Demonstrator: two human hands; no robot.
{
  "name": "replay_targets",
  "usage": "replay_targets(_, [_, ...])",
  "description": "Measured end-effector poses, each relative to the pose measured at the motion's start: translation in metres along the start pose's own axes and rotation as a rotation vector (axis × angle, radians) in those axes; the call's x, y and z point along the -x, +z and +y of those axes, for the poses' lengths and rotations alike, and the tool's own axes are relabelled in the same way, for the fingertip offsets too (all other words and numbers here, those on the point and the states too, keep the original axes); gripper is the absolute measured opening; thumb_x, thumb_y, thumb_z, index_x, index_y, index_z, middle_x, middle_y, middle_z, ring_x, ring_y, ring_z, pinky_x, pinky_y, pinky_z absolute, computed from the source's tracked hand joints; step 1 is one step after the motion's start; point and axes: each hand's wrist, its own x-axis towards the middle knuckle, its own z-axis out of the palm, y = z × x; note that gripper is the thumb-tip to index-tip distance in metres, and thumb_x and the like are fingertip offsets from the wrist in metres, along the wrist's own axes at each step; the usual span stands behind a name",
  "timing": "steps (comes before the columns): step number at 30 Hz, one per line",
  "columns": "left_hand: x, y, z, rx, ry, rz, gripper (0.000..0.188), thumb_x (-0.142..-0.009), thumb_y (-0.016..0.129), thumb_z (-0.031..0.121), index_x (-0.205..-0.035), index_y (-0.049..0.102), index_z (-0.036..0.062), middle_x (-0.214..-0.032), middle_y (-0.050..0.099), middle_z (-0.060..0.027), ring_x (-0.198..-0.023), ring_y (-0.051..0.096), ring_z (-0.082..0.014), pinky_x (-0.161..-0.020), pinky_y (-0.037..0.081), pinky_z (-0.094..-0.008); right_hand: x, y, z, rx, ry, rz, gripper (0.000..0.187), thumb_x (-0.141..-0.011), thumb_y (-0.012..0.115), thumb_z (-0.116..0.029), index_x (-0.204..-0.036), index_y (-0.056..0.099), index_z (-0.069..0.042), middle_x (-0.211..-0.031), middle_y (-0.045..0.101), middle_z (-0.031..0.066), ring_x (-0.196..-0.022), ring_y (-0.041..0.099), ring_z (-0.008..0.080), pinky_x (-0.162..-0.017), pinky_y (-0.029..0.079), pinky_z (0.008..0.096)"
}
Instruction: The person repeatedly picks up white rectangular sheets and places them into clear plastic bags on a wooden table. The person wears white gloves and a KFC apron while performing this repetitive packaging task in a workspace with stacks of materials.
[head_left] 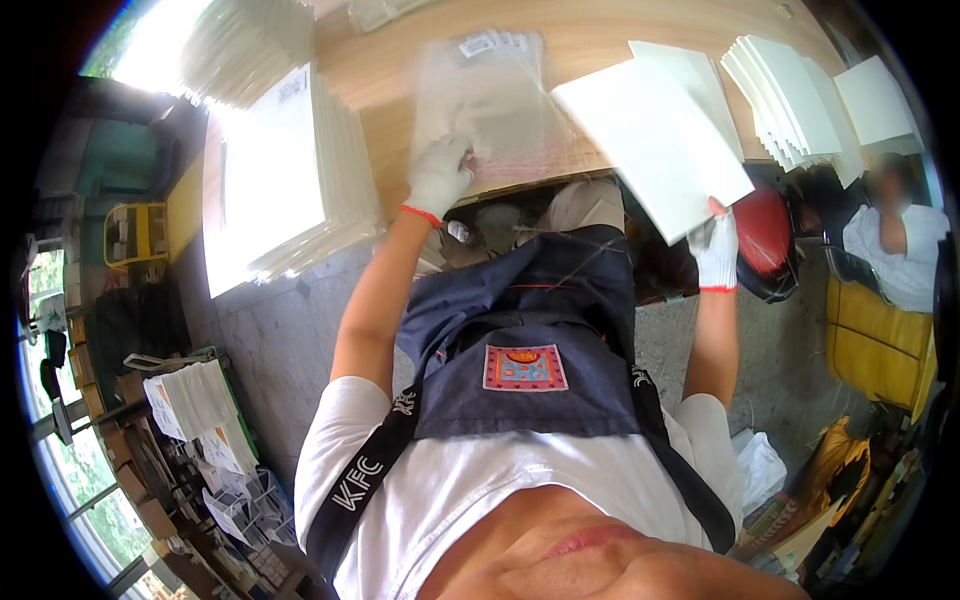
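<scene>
My left hand [438, 175], in a white glove with a red cuff, rests on a stack of clear plastic bags [490, 100] lying on the wooden table [590, 40]. My right hand [716, 250], gloved the same way, grips the lower corner of a white flat sheet [650, 140] held tilted over the table's near edge. A second white sheet [690, 75] lies just behind it. I wear a dark denim apron [530, 330] over a white shirt.
A tall pile of white sheets [275, 180] stands at the table's left end. Fanned white sheets [790, 100] lie at the right. Another person in a white shirt [895, 240] sits at far right near a yellow seat [880, 345]. Shelves with papers [195, 420] stand lower left.
</scene>
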Motion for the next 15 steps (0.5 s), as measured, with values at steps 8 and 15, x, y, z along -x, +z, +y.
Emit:
replay_targets(8, [0.020, 0.006, -0.014, 0.230, 0.066, 0.114, 0.025, -0.072, 0.053, 0.002, -0.096, 0.060, 0.0075, -0.100, 0.059, -0.0094, -0.093, 0.056, -0.0289, -0.076, 0.048, -0.0353, 0.062, 0.033, 0.047, 0.167, 0.390, -0.187, 0.050, -0.083, 0.052, -0.017, -0.127, 0.044, 0.005, -0.111, 0.060, 0.0149, -0.094, 0.063, 0.0211, -0.078, 0.053, 0.0278])
replay_targets(15, [0.021, 0.002, -0.005, 0.199, -0.027, 0.200, 0.022, -0.075, 0.051, -0.001, -0.092, 0.063, 0.0089, -0.090, 0.061, -0.0070, -0.078, 0.059, -0.0240, -0.073, 0.048, -0.0344, 0.065, 0.030, 0.090, 0.014, 0.395, -0.037, 0.038, -0.089, 0.056, -0.015, -0.122, 0.049, 0.001, -0.114, 0.061, 0.0123, -0.099, 0.063, 0.0214, -0.079, 0.054, 0.0303])
